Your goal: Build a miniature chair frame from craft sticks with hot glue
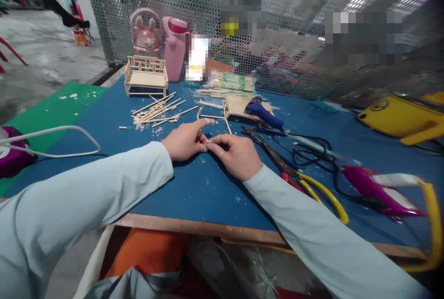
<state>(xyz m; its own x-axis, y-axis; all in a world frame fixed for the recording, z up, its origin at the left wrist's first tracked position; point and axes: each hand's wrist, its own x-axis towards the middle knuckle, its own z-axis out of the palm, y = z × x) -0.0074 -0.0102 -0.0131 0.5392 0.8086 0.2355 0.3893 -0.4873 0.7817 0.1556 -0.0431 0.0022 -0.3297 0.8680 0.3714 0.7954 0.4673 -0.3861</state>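
Note:
My left hand and my right hand meet fingertip to fingertip above the blue table. Both are pinched around something small and pale, too small to name. Just beyond them lie a few joined thin sticks and a small slatted wooden piece, with a blue glue gun resting on it. Loose sticks and crumbs are scattered beyond my left hand. Farther back on the left stands a miniature wooden bench with a railed back.
Pliers, yellow-handled scissors and black cable lie at the right, near a purple and white device. A pink flask and bagged sticks stand before the mesh panel. A yellow object is at far right.

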